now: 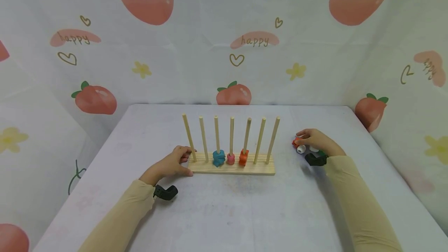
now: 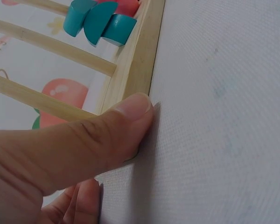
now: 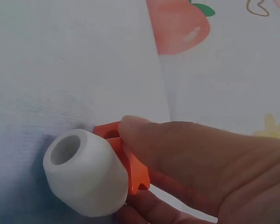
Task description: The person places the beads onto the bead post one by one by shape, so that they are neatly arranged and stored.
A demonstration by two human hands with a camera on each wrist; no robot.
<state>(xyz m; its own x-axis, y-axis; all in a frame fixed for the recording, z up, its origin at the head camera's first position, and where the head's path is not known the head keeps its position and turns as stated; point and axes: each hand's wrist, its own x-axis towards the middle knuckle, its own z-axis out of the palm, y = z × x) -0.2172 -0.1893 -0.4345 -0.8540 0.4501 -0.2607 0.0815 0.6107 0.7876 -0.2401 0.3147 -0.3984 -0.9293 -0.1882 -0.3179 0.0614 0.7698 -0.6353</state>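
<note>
A wooden peg rack (image 1: 231, 169) stands upright on the table, several thin pegs rising from its flat base. My left hand (image 1: 175, 162) grips the base at its left end, thumb along the front edge. Teal beads (image 1: 218, 159) sit low on one peg, a pink bead (image 1: 230, 159) on the peg beside it, and orange beads (image 1: 243, 158) on the one after. Right of the rack, my right hand (image 1: 316, 141) pinches an orange bead (image 3: 137, 170) between thumb and fingers. A white bead (image 3: 86, 172) with a round hole lies against it.
Another white bead (image 1: 314, 149) and a green piece (image 1: 321, 153) show partly under the right hand. The table (image 1: 231, 213) has a pale cloth, and a fruit-printed curtain (image 1: 196, 65) hangs behind it. Each wrist carries a black camera mount.
</note>
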